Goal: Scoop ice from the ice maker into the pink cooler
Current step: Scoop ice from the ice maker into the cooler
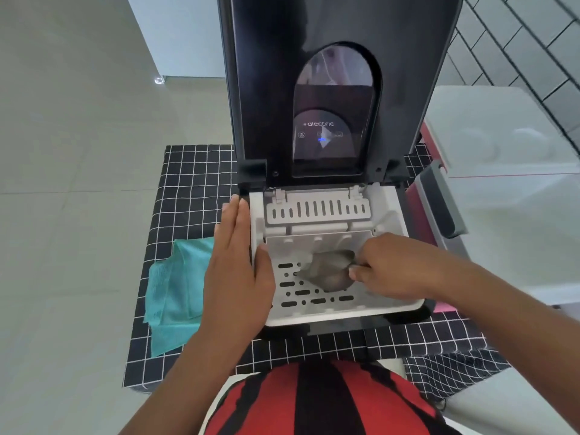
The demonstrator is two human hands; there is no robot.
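Observation:
The black ice maker (408, 312) stands on a checked cloth with its lid (266, 89) raised upright. Inside is a white slotted ice basket (314, 301); I see no ice in it. My right hand (389, 265) is shut on the handle of a translucent grey scoop (329, 271), whose bowl lies in the basket. My left hand (238, 262) rests flat on the ice maker's left edge, thumb over the basket rim. The pink cooler (419, 215) with a grey handle stands just right of the ice maker, mostly hidden behind it, with its white lid (502, 136) on top.
A teal cloth (175, 290) lies on the black-and-white checked tablecloth (194, 171) left of the ice maker. The table's left edge drops to a pale tiled floor (78, 152). A tiled wall (533, 51) is at the upper right. My red-and-black shirt (314, 403) fills the bottom.

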